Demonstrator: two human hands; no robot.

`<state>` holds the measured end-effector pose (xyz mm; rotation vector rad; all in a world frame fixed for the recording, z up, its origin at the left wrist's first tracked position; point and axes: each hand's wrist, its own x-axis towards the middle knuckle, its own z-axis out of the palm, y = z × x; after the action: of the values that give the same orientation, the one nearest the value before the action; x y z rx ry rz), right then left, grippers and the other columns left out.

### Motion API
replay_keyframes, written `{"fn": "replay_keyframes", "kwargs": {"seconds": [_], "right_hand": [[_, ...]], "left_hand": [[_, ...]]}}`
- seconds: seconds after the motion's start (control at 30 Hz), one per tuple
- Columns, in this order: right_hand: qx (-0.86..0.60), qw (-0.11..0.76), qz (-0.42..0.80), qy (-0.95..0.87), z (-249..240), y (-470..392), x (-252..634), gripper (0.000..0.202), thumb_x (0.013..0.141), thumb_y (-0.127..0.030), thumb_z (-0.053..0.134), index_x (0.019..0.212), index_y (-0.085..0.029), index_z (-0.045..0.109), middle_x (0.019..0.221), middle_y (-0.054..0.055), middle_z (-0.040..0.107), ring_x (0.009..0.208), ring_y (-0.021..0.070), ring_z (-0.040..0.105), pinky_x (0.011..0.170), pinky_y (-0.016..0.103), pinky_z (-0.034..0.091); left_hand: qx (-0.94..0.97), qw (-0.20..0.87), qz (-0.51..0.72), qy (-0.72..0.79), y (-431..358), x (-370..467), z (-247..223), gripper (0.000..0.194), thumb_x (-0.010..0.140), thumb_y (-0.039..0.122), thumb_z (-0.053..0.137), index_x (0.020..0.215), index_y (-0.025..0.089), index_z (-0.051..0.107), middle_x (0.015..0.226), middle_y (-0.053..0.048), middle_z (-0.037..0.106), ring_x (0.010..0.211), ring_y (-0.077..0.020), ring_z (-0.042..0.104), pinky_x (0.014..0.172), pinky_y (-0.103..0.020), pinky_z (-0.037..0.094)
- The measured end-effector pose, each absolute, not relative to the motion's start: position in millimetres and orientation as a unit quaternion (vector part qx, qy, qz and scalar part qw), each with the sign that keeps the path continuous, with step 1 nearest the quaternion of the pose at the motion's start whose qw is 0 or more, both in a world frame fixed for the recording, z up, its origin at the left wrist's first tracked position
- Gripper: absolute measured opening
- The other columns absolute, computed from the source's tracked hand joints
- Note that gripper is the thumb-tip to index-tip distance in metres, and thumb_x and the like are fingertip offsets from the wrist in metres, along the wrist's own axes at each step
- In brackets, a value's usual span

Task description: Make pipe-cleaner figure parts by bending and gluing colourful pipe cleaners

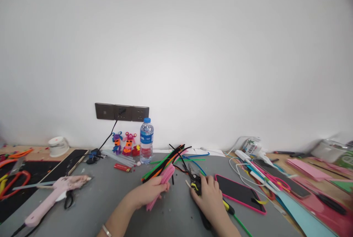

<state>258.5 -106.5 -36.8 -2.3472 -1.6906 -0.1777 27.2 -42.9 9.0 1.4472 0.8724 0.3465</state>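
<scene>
A bundle of pink strips is gripped in my left hand, whose fingers wrap round its middle. To the right, my right hand curls over black and yellow pliers that lie on the grey mat, jaws pointing away from me. Part of their handles is hidden by the hand. Just beyond both hands lies a pile of black, orange and green pipe cleaners. A pink-edged phone sits right of my right hand.
A pink glue gun lies at the left, near orange-handled scissors. A water bottle and small colourful figures stand by the wall. White cables, pink scissors and coloured paper are at the right.
</scene>
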Motion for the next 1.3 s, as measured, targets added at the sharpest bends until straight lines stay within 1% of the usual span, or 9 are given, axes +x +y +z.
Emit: {"fn": "replay_keyframes", "kwargs": {"seconds": [0.27, 0.37, 0.43, 0.53, 0.63, 0.8, 1.0, 1.17, 1.3], "right_hand": [[-0.785, 0.149, -0.088, -0.595, -20.5, -87.4, 247.1, 0.046, 0.079, -0.028, 0.060, 0.122, -0.014, 0.057, 0.126, 0.021, 0.055, 0.113, 0.0393, 0.049, 0.091, 0.049, 0.038], [-0.751, 0.242, -0.074, -0.610, -2.2, -73.8, 235.4, 0.043, 0.079, -0.024, 0.058, 0.121, -0.016, 0.057, 0.127, 0.020, 0.054, 0.116, 0.0393, 0.046, 0.091, 0.050, 0.037], [-0.697, 0.350, -0.006, -0.626, 9.4, -61.7, 228.7, 0.035, 0.078, -0.023, 0.055, 0.113, -0.019, 0.059, 0.120, 0.016, 0.057, 0.110, 0.0369, 0.048, 0.089, 0.049, 0.037], [-0.588, 0.497, 0.155, -0.619, 16.7, -40.2, 222.1, 0.012, 0.076, -0.031, 0.060, 0.080, -0.021, 0.055, 0.085, 0.007, 0.059, 0.085, 0.0267, 0.052, 0.080, 0.040, 0.040], [-0.557, 0.524, 0.228, -0.602, 9.0, -21.2, 219.3, 0.028, 0.079, -0.045, 0.057, 0.069, -0.023, 0.045, 0.062, -0.003, 0.047, 0.059, 0.0171, 0.046, 0.061, 0.030, 0.040], [-0.523, 0.565, 0.349, -0.534, -10.6, -14.7, 222.3, 0.045, 0.071, -0.064, 0.063, 0.068, -0.022, 0.048, 0.052, -0.006, 0.044, 0.046, 0.0122, 0.040, 0.047, 0.025, 0.035], [-0.503, 0.584, 0.440, -0.460, -8.3, -23.7, 232.2, 0.045, 0.058, -0.059, 0.078, 0.061, -0.019, 0.059, 0.051, -0.001, 0.058, 0.047, 0.0134, 0.048, 0.047, 0.025, 0.036], [-0.478, 0.578, 0.504, -0.429, -4.0, -24.3, 231.0, 0.041, 0.057, -0.054, 0.081, 0.060, -0.017, 0.061, 0.075, 0.007, 0.074, 0.051, 0.0126, 0.055, 0.049, 0.023, 0.038], [-0.456, 0.567, 0.541, -0.422, -1.4, -27.8, 229.8, 0.040, 0.058, -0.051, 0.082, 0.064, -0.017, 0.062, 0.079, 0.007, 0.075, 0.057, 0.0129, 0.059, 0.055, 0.022, 0.042]], "left_hand": [[0.620, 0.567, 0.277, 0.466, -21.4, 5.4, 13.2, 0.028, 0.080, 0.050, 0.054, 0.082, 0.022, 0.061, 0.100, -0.005, 0.065, 0.107, -0.0261, 0.052, 0.094, -0.036, 0.037], [0.607, 0.590, 0.282, 0.452, -21.9, 8.4, 15.6, 0.036, 0.079, 0.055, 0.054, 0.089, 0.020, 0.059, 0.105, -0.008, 0.066, 0.101, -0.0259, 0.059, 0.083, -0.035, 0.045], [0.592, 0.629, 0.273, 0.423, -24.2, 12.7, 16.0, 0.041, 0.079, 0.058, 0.054, 0.091, 0.019, 0.056, 0.095, -0.008, 0.069, 0.083, -0.0227, 0.065, 0.069, -0.032, 0.048], [0.580, 0.668, 0.258, 0.389, -28.7, 19.7, 14.8, 0.042, 0.080, 0.060, 0.055, 0.088, 0.019, 0.053, 0.072, -0.002, 0.066, 0.056, -0.0148, 0.059, 0.054, -0.027, 0.046], [0.582, 0.669, 0.256, 0.384, -32.7, 24.4, 13.4, 0.043, 0.079, 0.056, 0.059, 0.097, 0.018, 0.054, 0.069, 0.001, 0.063, 0.053, -0.0123, 0.057, 0.052, -0.026, 0.047], [0.584, 0.718, 0.171, 0.338, -36.8, 23.6, 16.2, 0.047, 0.077, 0.046, 0.068, 0.113, 0.019, 0.055, 0.095, -0.007, 0.068, 0.070, -0.0160, 0.066, 0.060, -0.027, 0.049], [0.626, 0.694, 0.140, 0.327, -36.6, 21.4, 12.7, 0.051, 0.078, 0.040, 0.069, 0.123, 0.019, 0.060, 0.097, -0.007, 0.072, 0.086, -0.0197, 0.067, 0.072, -0.029, 0.049], [0.618, 0.672, 0.188, 0.362, -29.2, 21.6, 3.5, 0.057, 0.075, 0.047, 0.071, 0.120, 0.013, 0.064, 0.107, -0.014, 0.074, 0.104, -0.0264, 0.066, 0.085, -0.035, 0.050], [0.600, 0.663, 0.227, 0.386, -24.5, 21.7, 3.3, 0.055, 0.072, 0.053, 0.071, 0.109, 0.012, 0.068, 0.100, -0.017, 0.077, 0.090, -0.0255, 0.072, 0.076, -0.033, 0.053]]}}
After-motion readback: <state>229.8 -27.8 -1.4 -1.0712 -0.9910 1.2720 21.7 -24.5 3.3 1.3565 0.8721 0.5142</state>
